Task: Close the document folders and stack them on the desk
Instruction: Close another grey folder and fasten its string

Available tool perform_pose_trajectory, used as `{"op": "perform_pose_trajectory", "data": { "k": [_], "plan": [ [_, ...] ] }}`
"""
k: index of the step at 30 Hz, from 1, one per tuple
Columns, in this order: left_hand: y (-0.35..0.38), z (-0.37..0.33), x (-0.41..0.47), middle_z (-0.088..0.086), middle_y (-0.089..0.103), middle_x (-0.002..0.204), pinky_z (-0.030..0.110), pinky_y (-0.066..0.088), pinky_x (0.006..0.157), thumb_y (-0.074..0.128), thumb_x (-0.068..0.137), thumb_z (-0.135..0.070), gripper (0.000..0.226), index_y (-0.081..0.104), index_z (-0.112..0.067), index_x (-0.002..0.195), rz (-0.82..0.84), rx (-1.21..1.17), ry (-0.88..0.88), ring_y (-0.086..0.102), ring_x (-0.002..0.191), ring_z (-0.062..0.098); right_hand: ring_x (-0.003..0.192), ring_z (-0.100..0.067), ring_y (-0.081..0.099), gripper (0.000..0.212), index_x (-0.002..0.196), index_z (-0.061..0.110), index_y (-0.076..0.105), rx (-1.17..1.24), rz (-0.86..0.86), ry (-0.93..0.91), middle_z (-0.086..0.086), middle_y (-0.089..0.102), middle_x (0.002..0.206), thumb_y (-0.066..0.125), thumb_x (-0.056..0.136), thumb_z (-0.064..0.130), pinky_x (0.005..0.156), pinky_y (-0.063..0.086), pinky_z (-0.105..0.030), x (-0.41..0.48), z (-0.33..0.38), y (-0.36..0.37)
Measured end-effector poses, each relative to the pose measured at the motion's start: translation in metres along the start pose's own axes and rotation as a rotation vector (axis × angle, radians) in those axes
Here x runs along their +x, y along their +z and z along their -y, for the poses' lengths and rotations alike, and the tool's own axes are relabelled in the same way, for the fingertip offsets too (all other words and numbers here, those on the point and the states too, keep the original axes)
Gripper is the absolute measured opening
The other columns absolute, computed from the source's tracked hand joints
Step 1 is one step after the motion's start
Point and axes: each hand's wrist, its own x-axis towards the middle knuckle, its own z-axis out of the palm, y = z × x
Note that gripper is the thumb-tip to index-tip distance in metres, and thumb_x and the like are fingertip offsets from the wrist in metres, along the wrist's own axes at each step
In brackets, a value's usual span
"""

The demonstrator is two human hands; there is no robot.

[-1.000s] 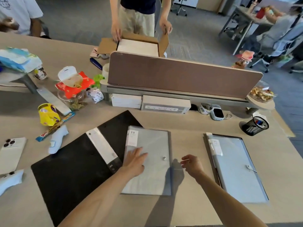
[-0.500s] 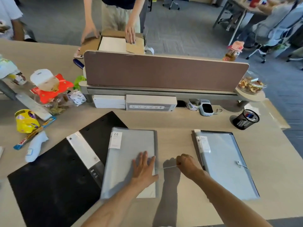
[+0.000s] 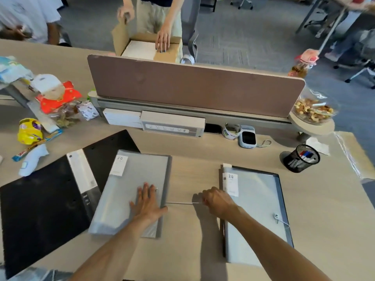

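Observation:
A grey translucent folder (image 3: pixel 129 179) lies shut in the middle of the desk, labelled "20". My left hand (image 3: pixel 147 201) presses flat on its cover near the right edge, fingers spread. My right hand (image 3: pixel 218 201) is pinched on the folder's white elastic cord (image 3: pixel 179 203), which is stretched taut to the right from the folder's edge. A second grey folder (image 3: pixel 257 211) lies shut at the right, its cord button on the right side. A black folder (image 3: pixel 40 205) lies wide open at the left, partly under the middle folder.
A brown divider panel (image 3: pixel 192 88) with a power strip (image 3: pixel 172 124) runs across the back. A mesh pen cup (image 3: pixel 301 159) stands at the right. Snacks and packets (image 3: pixel 58 102) crowd the left. A person handles a cardboard box (image 3: pixel 146 45) beyond the divider.
My left hand slid to the folder's right edge and flattened. My right hand took the elastic cord and pulled it out to the right. The person behind closed a box flap.

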Motion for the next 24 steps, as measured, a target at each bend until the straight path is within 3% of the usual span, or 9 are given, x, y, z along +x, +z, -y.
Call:
{"op": "perform_pose_trajectory", "data": {
  "k": [3, 8, 10, 14, 17, 21, 24],
  "plan": [
    [0.004, 0.000, -0.003, 0.003, -0.029, 0.158, 0.062, 0.004, 0.116, 0.051, 0.083, -0.062, 0.103, -0.015, -0.022, 0.151, -0.009, -0.031, -0.026, -0.022, 0.146, 0.027, 0.101, -0.026, 0.062, 0.020, 0.102, 0.019, 0.061, 0.077, 0.070, 0.042, -0.002, 0.067, 0.109, 0.050, 0.086, 0.011, 0.068, 0.039, -0.028, -0.002, -0.014, -0.003],
    [0.009, -0.001, -0.009, -0.001, -0.022, 0.160, 0.057, 0.009, 0.116, 0.050, 0.083, -0.066, 0.098, -0.006, -0.026, 0.153, -0.018, -0.038, 0.004, -0.017, 0.148, 0.024, 0.104, -0.026, 0.061, 0.021, 0.103, 0.013, 0.064, 0.294, 0.169, -0.012, -0.008, 0.068, 0.111, 0.050, 0.088, 0.016, 0.082, 0.045, -0.030, 0.007, 0.004, 0.000],
    [0.006, 0.005, -0.012, -0.002, -0.016, 0.162, 0.051, 0.009, 0.118, 0.046, 0.085, -0.066, 0.093, -0.001, -0.026, 0.153, -0.022, -0.014, 0.044, -0.013, 0.149, 0.021, 0.100, -0.026, 0.061, 0.019, 0.100, 0.010, 0.065, 0.358, 0.170, -0.033, -0.011, 0.068, 0.107, 0.051, 0.089, 0.016, 0.077, 0.042, -0.027, 0.012, 0.015, 0.001],
    [-0.007, 0.031, -0.015, -0.002, 0.002, 0.163, 0.034, 0.015, 0.119, 0.039, 0.097, -0.048, 0.066, 0.015, -0.024, 0.153, -0.069, 0.114, 0.190, 0.004, 0.150, 0.018, 0.075, -0.013, 0.059, 0.017, 0.074, 0.020, 0.064, 0.556, 0.151, 0.003, 0.001, 0.063, 0.075, 0.056, 0.088, 0.014, 0.062, 0.040, -0.013, 0.025, 0.028, 0.000],
    [-0.011, 0.053, -0.014, 0.001, 0.010, 0.162, 0.039, 0.020, 0.119, 0.040, 0.097, -0.040, 0.054, 0.025, -0.031, 0.149, -0.122, 0.219, 0.262, 0.011, 0.149, 0.023, 0.054, 0.008, 0.056, 0.037, 0.062, 0.027, 0.058, 0.668, 0.186, 0.013, 0.010, 0.059, 0.065, 0.055, 0.087, 0.000, 0.055, 0.040, -0.003, 0.036, 0.044, -0.007],
    [-0.013, 0.077, -0.009, -0.004, 0.009, 0.163, 0.046, 0.014, 0.119, 0.041, 0.098, -0.037, 0.051, 0.030, -0.036, 0.148, -0.107, 0.228, 0.315, 0.007, 0.150, 0.024, 0.048, 0.011, 0.057, 0.031, 0.065, 0.015, 0.066, 0.747, 0.152, 0.036, 0.005, 0.063, 0.064, 0.059, 0.081, -0.011, 0.058, 0.047, -0.007, 0.057, 0.067, -0.005],
    [-0.015, 0.092, -0.002, -0.002, 0.031, 0.157, 0.045, 0.023, 0.116, 0.050, 0.095, -0.030, 0.046, 0.045, -0.031, 0.141, -0.184, 0.212, 0.441, 0.027, 0.145, 0.028, 0.059, 0.003, 0.061, 0.028, 0.062, 0.017, 0.069, 0.762, 0.096, 0.085, 0.012, 0.066, 0.060, 0.066, 0.075, -0.008, 0.073, 0.053, -0.022, 0.079, 0.087, 0.000]
  ]
}}
